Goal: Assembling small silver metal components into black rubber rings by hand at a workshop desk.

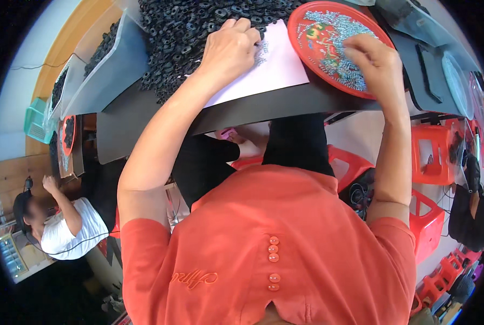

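Observation:
My left hand (231, 46) is closed, its fingers curled down at the edge of a heap of small black ring-like parts (182, 38). What those fingers hold is hidden beneath the hand. Beside it, a pale pink sheet (282, 70) lies on the dark table, with a few small silvery pieces (262, 53) on it next to my fingers. My right hand (380, 59) is over a round red tray (295, 27) with a printed pattern. Its thumb and fingertips are pinched together, on something too small to make out. Many small silvery, spring-like pieces (350, 76) are spread across the tray.
A translucent bin (117, 65) with black parts stands left of the heap. At the right are another clear bin (410, 21), a black strip (429, 73) and a pale blue round lid (457, 84). Red stools (429, 222) stand below. Another person (71, 227) sits at the left.

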`<state>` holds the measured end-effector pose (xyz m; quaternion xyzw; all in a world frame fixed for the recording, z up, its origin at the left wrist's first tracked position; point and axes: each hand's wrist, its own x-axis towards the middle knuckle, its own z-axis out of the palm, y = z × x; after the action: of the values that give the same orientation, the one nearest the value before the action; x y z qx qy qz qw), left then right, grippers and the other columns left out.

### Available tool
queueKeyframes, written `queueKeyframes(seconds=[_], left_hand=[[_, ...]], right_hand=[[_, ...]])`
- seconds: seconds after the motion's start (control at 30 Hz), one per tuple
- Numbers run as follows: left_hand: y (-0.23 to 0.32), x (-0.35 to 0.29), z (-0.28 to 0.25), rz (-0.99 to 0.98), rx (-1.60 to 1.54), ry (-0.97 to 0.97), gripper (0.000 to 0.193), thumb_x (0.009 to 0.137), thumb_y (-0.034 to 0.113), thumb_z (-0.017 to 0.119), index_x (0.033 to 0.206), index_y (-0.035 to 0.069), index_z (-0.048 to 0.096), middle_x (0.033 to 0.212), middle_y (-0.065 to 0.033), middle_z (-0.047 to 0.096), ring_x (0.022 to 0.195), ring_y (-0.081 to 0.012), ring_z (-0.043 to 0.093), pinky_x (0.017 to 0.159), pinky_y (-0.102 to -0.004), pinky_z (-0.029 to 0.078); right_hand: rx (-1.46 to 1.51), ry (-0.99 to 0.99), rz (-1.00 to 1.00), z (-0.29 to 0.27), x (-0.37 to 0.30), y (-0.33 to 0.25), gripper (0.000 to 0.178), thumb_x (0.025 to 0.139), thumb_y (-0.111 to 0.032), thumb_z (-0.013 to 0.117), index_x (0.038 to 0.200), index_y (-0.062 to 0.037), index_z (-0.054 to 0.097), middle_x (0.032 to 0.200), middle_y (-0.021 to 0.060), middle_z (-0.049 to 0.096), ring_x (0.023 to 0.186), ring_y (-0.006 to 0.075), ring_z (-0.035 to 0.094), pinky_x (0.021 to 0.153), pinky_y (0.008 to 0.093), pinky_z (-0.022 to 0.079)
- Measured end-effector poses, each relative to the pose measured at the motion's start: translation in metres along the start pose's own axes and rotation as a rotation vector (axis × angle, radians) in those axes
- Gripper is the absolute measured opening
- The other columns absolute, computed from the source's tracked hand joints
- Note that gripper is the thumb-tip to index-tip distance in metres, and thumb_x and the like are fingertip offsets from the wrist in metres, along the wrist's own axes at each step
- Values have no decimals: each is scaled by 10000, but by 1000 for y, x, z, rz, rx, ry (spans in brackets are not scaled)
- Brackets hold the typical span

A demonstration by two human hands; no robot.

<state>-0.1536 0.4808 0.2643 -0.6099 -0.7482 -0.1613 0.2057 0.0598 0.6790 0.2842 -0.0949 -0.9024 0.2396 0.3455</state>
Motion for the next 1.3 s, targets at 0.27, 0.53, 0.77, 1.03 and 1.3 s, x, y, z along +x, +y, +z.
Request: queueKeyframes(seconds=[0.27,0.53,0.77,1.03,1.3], left_hand=[[-7,-9,-5,-36,80,-32,73,764,89,646,835,75,661,877,-61,595,894,-257,589,732,-393,510],[8,1,-5,-40,-32,6,78,784,112,649,847,70,666,875,-62,600,901,-250,597,744,-391,510],[3,2,3,-40,10,-102,118,793,140,656,890,76,678,870,-67,612,900,-263,606,756,-395,513],[6,2,8,-48,-81,-45,101,790,132,659,874,78,670,844,-67,615,867,-262,616,737,-391,503],[2,-3,-1,-117,-195,-67,121,752,87,681,859,41,648,818,-90,620,776,-255,635,702,-366,496]], right_hand=[[-558,-166,-379,10,13,16,113,758,-133,662,866,-110,685,853,79,614,883,275,600,763,418,452],[-303,-232,-336,14,21,14,165,753,-130,677,918,-123,687,949,76,624,933,276,597,793,435,455],[-580,-239,-436,19,22,25,221,722,-154,710,942,-137,695,953,74,621,945,274,599,796,418,446],[-415,-266,-503,45,39,8,167,785,-145,667,949,-111,674,957,81,624,973,284,579,820,414,434],[-407,-274,-408,31,45,1,83,792,-114,628,849,-56,642,852,98,604,877,296,579,785,431,429]])
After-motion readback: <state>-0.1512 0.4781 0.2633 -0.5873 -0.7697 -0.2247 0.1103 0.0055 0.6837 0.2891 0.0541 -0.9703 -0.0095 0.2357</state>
